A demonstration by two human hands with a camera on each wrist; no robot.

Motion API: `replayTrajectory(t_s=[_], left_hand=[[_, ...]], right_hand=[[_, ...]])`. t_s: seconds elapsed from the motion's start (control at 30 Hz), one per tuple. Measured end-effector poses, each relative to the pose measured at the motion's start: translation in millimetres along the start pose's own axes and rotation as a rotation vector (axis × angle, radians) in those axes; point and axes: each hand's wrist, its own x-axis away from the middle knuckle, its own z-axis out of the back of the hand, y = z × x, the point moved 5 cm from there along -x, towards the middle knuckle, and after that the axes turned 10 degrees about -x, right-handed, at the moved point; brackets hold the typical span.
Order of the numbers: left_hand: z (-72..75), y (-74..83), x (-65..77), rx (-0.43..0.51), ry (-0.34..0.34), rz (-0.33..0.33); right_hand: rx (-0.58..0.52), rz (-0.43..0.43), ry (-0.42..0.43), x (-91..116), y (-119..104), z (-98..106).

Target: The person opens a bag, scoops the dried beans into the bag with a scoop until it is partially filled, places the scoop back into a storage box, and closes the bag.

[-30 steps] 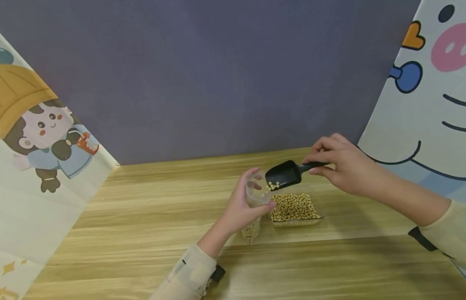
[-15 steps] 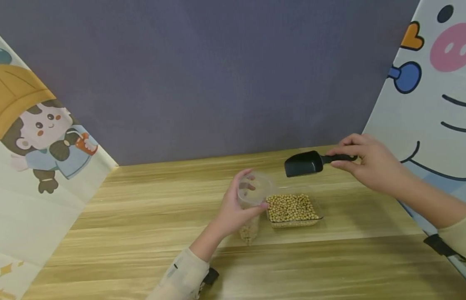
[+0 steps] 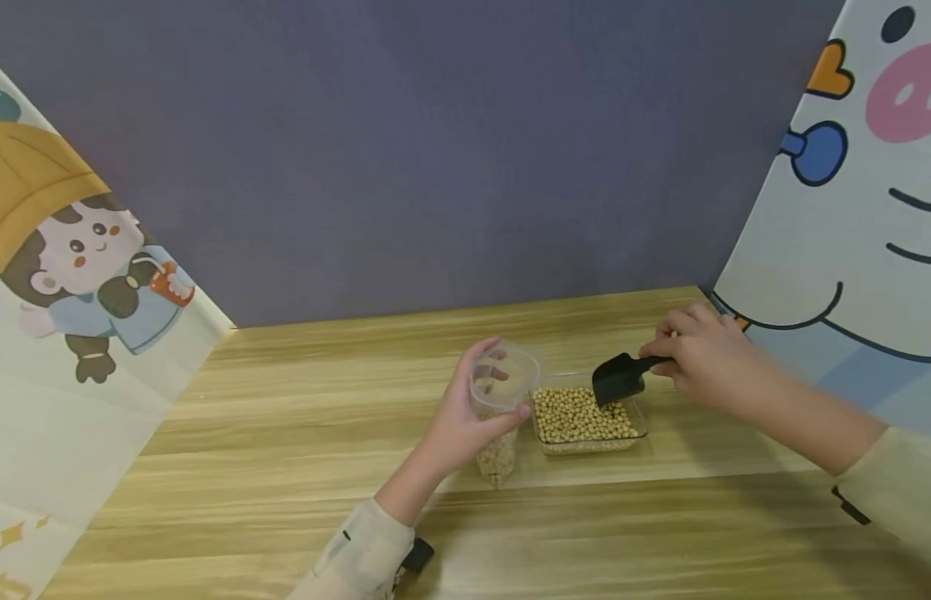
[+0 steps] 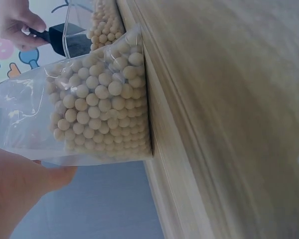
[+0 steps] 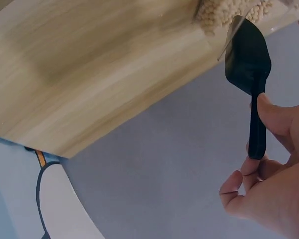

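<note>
My left hand (image 3: 465, 425) is wrapped round the upper part of a clear plastic bag (image 4: 99, 99), whose round mouth faces up. Pale soybeans fill the bag's lower part, and its base stands on the table in the left wrist view. A black scoop (image 3: 618, 379) is in my right hand (image 3: 708, 358), held by the handle between thumb and fingers. The scoop's tip is down at the soybeans (image 3: 573, 414) in a clear rectangular container (image 3: 588, 450), near its right back corner. How deep the tip sits is hard to tell.
The container stands just right of the bag on a wood-grain table (image 3: 285, 467). Behind rises a dark grey panel (image 3: 435, 167). White panels with cartoon prints, a child (image 3: 97, 250) and a pig snout (image 3: 908, 92), flank the table.
A second ago soybeans slid from the scoop into the bag's mouth. The scoop then drew back right, emptied, and has come down to the container. The left hand shifted slightly left with the bag.
</note>
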Motion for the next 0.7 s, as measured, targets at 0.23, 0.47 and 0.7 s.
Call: replayTrajectory(t_s=[0.23, 0.47, 0.7], left_hand=[[-0.6, -0.2, 1.7, 0.005, 0.001, 0.005], [-0.3, -0.1, -0.9, 0.009, 0.007, -0.001], [-1.3, -2.9, -1.6, 0.014, -0.002, 0.008]], right_hand=[[-0.071, 0.009, -0.02, -2, 1, -16], [-0.292, -0.048, -0.005, -2, 16, -36], [-0.415, -0.079, -0.017, -1, 16, -59]])
